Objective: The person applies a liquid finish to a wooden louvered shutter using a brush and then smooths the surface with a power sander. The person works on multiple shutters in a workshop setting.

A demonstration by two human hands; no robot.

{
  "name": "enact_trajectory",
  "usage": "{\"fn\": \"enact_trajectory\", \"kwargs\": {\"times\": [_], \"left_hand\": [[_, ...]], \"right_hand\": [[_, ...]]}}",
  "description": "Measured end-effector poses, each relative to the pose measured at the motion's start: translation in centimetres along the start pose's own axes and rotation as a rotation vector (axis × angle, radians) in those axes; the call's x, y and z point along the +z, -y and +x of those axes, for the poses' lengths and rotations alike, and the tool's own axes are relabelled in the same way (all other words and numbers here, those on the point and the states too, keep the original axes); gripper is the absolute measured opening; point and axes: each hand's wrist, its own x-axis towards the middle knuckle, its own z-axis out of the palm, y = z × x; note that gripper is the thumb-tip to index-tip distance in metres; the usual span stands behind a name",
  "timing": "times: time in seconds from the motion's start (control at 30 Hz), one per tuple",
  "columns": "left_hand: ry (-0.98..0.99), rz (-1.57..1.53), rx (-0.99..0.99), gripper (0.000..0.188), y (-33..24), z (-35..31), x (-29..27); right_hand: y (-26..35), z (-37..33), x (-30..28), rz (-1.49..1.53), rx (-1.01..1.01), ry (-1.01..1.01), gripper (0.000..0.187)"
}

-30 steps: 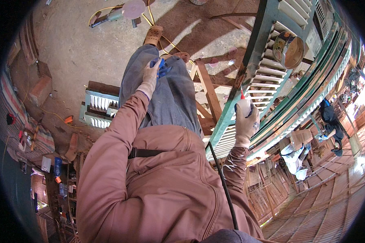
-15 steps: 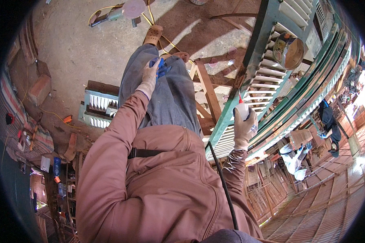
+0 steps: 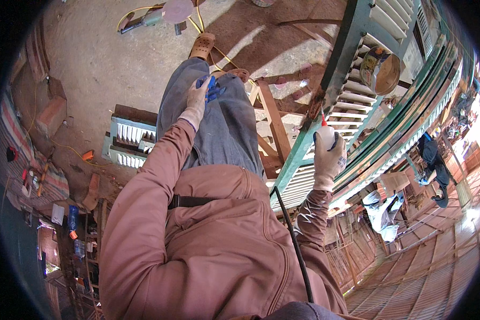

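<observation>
My right hand [image 3: 329,162], in a pale glove with dark fingertips, is wrapped round a small white squeeze bottle [image 3: 325,137] with a red nozzle. The nozzle points up and away from me, beside the edge of a green louvered shutter [image 3: 313,128]; whether its tip touches the wood I cannot tell. A bare brown, worn patch [image 3: 317,101] shows on the frame near the nozzle. My left hand [image 3: 198,98], in a white glove with blue-coated fingers, lies by my knee on my grey trousers [image 3: 224,128]. Its fingers are apart and hold nothing.
A round tin [image 3: 380,70] sits on the shutter's slats. Wooden trestle legs [image 3: 274,120] stand below. An angle grinder [image 3: 153,18] with a yellow cord lies on the floor ahead. Another louvered piece [image 3: 129,140] lies at left. A person [image 3: 381,210] is at far right.
My right hand has shifted slightly right and away from me with the bottle, along the shutter's edge. My left hand stays where it was.
</observation>
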Motion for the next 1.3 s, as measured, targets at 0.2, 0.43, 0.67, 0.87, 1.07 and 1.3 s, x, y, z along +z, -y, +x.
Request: {"fn": "enact_trajectory", "kwargs": {"times": [0.2, 0.43, 0.67, 0.87, 1.07, 1.3], "left_hand": [[-0.037, 0.033, -0.021, 0.049, -3.2, -2.9, 0.9], [0.006, 0.031, -0.038, 0.034, -1.8, -1.2, 0.4], [0.002, 0.085, 0.012, 0.032, -1.2, -0.3, 0.5], [0.029, -0.008, -0.017, 0.032, -1.7, -0.9, 0.5], [0.017, -0.025, 0.0, 0.029, -4.1, -2.7, 1.0], [0.082, -0.012, 0.073, 0.039, -0.8, 4.1, -1.6]], "right_hand": [[0.1, 0.7, 0.2, -0.006, -0.028, -0.019, 0.057], [0.0, -0.1, 0.3, -0.064, -0.005, 0.043, 0.056], [-0.7, -1.1, 0.7, -0.04, -0.001, 0.053, 0.057], [-0.3, -0.3, 0.6, -0.019, -0.048, 0.003, 0.056], [0.6, 0.2, 0.2, -0.047, -0.041, -0.038, 0.057], [-1.5, -3.1, 3.0, 0.178, 0.131, -0.032, 0.071]]}}
